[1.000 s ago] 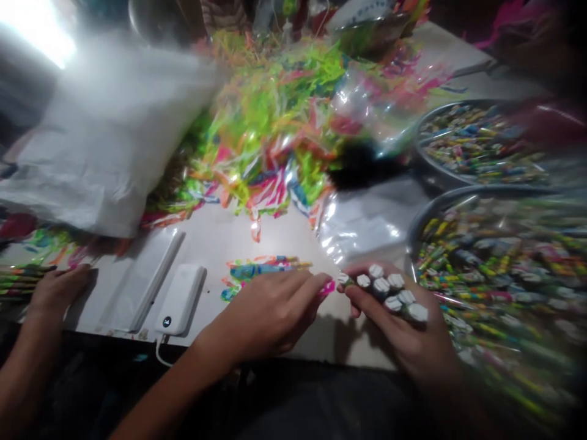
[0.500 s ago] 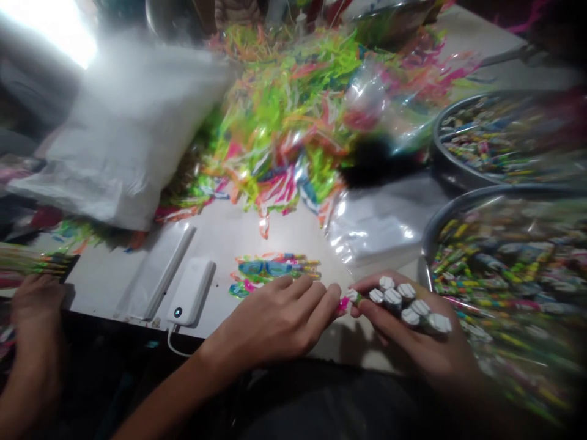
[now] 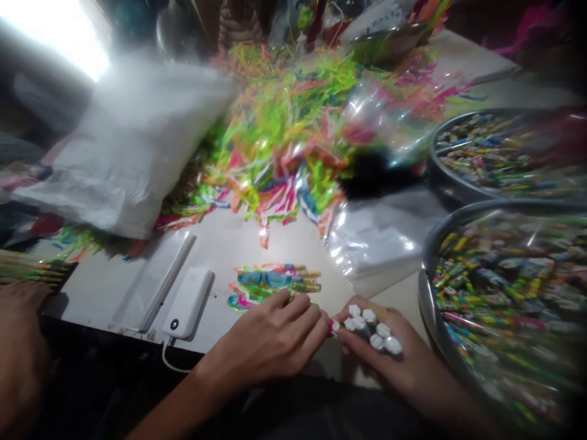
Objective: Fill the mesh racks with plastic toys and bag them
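Note:
My left hand [image 3: 279, 333] is closed, its fingertips pinching a pink plastic strip [image 3: 334, 324] that is mostly hidden. Right beside those fingertips, my right hand [image 3: 398, 342] is wrapped round a bundle of slim white-ended tubes [image 3: 368, 316], their ends facing up toward me. One tube end touches or nearly touches the pink strip; the exact contact is unclear. Just beyond my left hand, several colourful flat plastic pieces with striped tubes at their right ends [image 3: 270, 280] lie in a row on the white table [image 3: 215, 244].
A white power bank [image 3: 188, 305] with a cable and a stack of clear sleeves [image 3: 156, 287] lie leftward. Behind are a bright plastic heap [image 3: 284, 134], a white sack [image 3: 123, 140] and clear bags [image 3: 380, 232]. Metal basins [image 3: 428, 269] of printed tubes stand right. Another person's hand [image 3: 22, 305] is far left.
My hands have shifted slightly left and down, the right one bringing its tube bundle closer to my left fingertips. The view has tilted a little, so the table sits lower.

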`<state>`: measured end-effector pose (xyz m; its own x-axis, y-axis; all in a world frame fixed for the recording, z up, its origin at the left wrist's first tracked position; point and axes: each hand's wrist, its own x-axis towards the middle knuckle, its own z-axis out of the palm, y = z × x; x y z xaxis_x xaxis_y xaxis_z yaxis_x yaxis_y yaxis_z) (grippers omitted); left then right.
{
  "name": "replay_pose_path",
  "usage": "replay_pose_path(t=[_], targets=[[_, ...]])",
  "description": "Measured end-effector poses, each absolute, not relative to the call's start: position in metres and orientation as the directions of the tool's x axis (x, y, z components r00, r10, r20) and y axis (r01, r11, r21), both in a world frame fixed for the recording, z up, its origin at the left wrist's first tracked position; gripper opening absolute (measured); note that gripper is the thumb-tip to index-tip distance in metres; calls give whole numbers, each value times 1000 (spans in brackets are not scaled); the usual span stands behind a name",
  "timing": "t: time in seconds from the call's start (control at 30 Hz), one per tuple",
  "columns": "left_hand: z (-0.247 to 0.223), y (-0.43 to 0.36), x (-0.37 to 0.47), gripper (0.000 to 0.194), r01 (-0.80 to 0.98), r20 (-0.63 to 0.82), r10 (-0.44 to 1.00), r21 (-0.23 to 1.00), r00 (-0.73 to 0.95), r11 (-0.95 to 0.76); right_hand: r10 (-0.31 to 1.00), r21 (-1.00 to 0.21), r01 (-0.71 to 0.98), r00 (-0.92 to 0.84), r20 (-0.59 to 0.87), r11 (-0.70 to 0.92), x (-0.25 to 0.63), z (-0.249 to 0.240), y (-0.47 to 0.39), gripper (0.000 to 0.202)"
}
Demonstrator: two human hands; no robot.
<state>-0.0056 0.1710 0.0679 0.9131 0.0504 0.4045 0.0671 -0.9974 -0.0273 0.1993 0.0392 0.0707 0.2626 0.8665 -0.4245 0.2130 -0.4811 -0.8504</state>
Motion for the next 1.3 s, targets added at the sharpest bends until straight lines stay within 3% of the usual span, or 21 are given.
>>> replay_pose_path(t=[0.2, 0.37, 0.47, 0.63, 0.73, 0.8, 1.0, 1.3], targets=[[47, 178, -8, 12, 77, 381, 77, 15, 922, -997, 873, -868, 113, 127, -470, -484, 192, 67, 60, 44], [20, 196, -16, 16, 232, 241, 236, 43, 941, -972, 808, -822, 188, 394, -439, -538, 197, 41, 65, 51], [12, 208, -23, 17, 293, 177, 304, 82, 936, -952, 791, -825, 193, 461, -402, -532, 204, 21, 56, 54], [15, 236, -18, 21, 316, 124, 367, 306, 922, -898, 801, -840, 191, 466, -377, -507, 213, -5, 42, 63], [13, 262, 13, 23, 412, 95, 499, 443, 862, -796, 820, -847, 258, 486, -302, -465, 216, -14, 40, 63], [9, 278, 43, 23, 495, -1, 586, 538, 810, -682, 848, -850, 325, 477, -231, -415, 217, -18, 39, 58], [-8, 288, 108, 21, 531, -14, 630, 553, 777, -642, 876, -847, 379, 445, -186, -373, 218, -25, 32, 57], [-7, 277, 113, 14, 531, 43, 679, 589, 732, -610, 873, -834, 411, 463, -155, -367, 215, -26, 34, 59]])
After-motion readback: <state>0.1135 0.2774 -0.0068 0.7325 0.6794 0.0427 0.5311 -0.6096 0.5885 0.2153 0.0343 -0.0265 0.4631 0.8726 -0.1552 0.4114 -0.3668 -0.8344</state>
